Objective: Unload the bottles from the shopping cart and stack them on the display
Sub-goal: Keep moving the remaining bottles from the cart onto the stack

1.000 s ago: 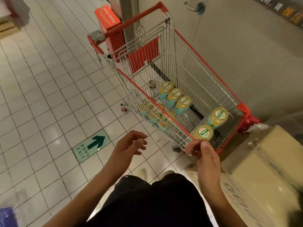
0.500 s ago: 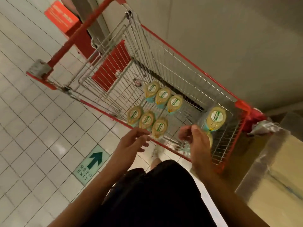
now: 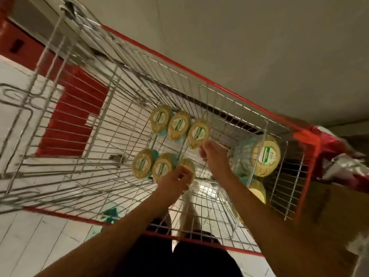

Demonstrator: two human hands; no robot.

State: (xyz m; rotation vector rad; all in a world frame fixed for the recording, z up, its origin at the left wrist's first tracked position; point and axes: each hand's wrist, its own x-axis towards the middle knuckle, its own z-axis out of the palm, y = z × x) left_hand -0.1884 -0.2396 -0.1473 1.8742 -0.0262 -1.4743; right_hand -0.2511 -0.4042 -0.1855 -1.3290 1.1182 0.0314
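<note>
Two-handed into the cart (image 3: 279,196), likely for a paired lift: left hand (image 3: 175,181) curled round the near bottle (image 3: 188,164), right hand (image 3: 214,156) at the far bottle (image 3: 198,132), grip unclear.

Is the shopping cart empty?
No, yellow-capped bottles stand in the shopping cart, where the left hand and right hand reach them.
</note>
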